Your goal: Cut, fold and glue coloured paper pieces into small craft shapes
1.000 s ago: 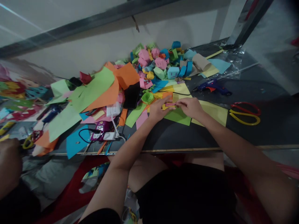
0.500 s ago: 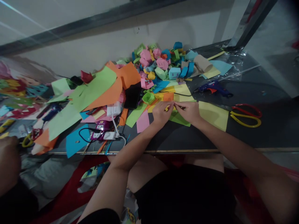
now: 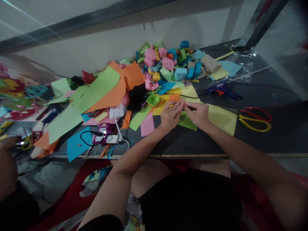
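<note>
Your left hand point(image 3: 171, 115) and right hand point(image 3: 197, 115) meet over paper point(image 3: 187, 122) on the table point(image 3: 243, 142). Scissors point(image 3: 255, 126) lie to your right, the glue gun point(image 3: 222, 89) farther back, the power strip point(image 3: 104, 130) to your left.

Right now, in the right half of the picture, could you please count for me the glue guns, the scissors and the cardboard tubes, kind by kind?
Blue glue gun: 1
Pair of scissors with red and yellow handles: 1
Brown cardboard tube: 1
Total: 3
</note>
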The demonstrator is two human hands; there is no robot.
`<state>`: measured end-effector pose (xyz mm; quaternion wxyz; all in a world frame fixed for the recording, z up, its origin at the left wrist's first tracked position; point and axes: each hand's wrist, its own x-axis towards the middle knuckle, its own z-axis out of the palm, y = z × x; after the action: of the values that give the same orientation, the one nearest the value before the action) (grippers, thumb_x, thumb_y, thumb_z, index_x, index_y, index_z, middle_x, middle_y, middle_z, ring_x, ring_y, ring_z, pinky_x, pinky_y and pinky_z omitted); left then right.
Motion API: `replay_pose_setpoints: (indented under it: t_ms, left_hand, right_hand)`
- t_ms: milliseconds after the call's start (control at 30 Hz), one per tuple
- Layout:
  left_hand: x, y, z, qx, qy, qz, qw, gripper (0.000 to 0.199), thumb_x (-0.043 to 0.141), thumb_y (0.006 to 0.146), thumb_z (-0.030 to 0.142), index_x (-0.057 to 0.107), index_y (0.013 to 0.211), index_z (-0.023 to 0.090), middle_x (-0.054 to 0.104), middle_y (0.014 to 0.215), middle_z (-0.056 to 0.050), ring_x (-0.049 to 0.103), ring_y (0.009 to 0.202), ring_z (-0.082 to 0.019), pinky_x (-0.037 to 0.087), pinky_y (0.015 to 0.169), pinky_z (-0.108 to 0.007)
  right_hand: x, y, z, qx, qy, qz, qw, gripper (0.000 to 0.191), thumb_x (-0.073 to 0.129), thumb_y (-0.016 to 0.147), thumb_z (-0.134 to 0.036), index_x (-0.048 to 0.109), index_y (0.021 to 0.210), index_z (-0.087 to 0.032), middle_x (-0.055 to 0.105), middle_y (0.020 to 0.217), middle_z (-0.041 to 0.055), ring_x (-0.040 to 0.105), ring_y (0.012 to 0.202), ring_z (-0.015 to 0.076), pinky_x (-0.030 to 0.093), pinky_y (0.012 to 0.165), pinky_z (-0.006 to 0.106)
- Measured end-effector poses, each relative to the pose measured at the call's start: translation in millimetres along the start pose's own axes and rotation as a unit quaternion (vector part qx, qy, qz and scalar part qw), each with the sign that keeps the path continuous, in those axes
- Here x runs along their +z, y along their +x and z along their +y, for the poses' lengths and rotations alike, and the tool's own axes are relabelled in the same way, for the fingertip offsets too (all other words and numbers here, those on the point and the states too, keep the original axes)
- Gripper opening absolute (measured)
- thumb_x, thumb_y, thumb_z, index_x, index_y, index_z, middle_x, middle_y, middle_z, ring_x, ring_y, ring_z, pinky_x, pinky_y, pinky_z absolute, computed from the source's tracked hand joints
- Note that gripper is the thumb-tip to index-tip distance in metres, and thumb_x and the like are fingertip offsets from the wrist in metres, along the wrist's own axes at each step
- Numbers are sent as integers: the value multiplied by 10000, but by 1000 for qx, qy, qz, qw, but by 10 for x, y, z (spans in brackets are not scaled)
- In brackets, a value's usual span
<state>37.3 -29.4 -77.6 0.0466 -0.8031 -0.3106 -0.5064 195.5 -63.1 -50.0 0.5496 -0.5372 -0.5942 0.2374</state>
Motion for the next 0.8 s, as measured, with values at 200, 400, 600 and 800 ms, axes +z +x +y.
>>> replay_pose_setpoints:
  t_ms: [200, 400, 600, 800]
  left_hand:
    - [17, -44, -84, -36, -24, -36, 998, 304, 515, 1041, 286, 723, 1254, 224, 772, 1197, -115, 728, 1074, -204, 573, 990, -425]
    - [-84, 17, -93, -75, -13, -22, 997, 243, 570, 1020, 313, 776, 1063, 193, 806, 952, -86, 744, 868, -167, 602, 822, -311]
    - [-145, 47, -19, -71, -2, -1, 997, 252, 610, 989, 348, 799, 940, 189, 807, 861, -66, 736, 734, -134, 590, 687, -235]
    - [-158, 26, -62, 17, -3, 7, 1000, 219, 600, 987, 282, 799, 996, 189, 808, 842, -60, 756, 736, -131, 607, 704, -224]
  right_hand:
    - [23, 25, 14, 4, 40, 1, 999, 254, 701, 853, -412, 853, 934, -226, 820, 859, 51, 761, 697, 203, 627, 685, 349]
    - [23, 8, 5, -36, -17, -28, 999, 245, 679, 860, -401, 852, 909, -235, 817, 835, 47, 728, 628, 179, 597, 631, 320]
    - [-42, -4, -16, -111, -102, -66, 986, 222, 639, 884, -350, 847, 857, -276, 814, 816, 22, 715, 619, 167, 591, 658, 310]
    - [-73, -50, -22, -97, -51, -57, 992, 205, 650, 876, -323, 847, 846, -270, 816, 834, 22, 730, 642, 168, 606, 667, 309]
